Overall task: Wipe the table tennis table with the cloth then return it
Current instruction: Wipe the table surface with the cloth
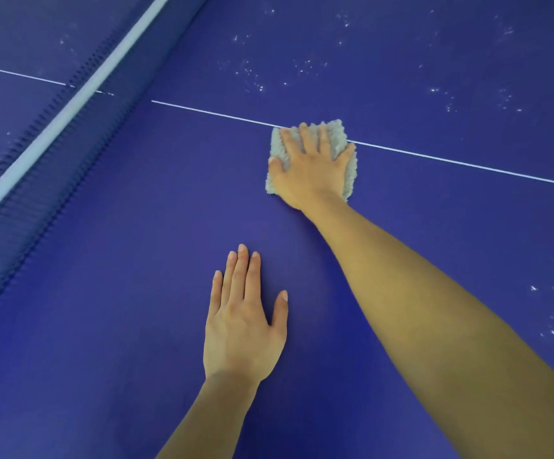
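**Wiping Under Way Along the White Line**

The cloth point(337, 132), a pale, fluffy square, is pressed flat on the blue table point(130, 246) by the right hand point(312, 168). That hand's fingers point(307, 140) are laid straight and slightly spread across the cloth, not curled round it. The cloth's far edge is set on the thin white line point(467, 164) that runs across the surface. A flat palm is judged to be used so that the whole pad is kept in contact and the weight is spread evenly.

The left hand point(242, 326) is rested palm-down on bare table nearer the body, with straight fingers held close together and the thumb set apart. Nothing is held by it, and it is probably placed there as a prop while the right arm is stretched forward. The net point(53, 124) is seen to the left, well apart from both hands.

White specks point(252, 77) are scattered beyond the line and at the right edge of view, while the surface around the hands is seen free of them. The wiping is therefore judged partly done, with the far and right areas left to be covered. No container is seen, and the place to which the cloth is to be returned is not in view.
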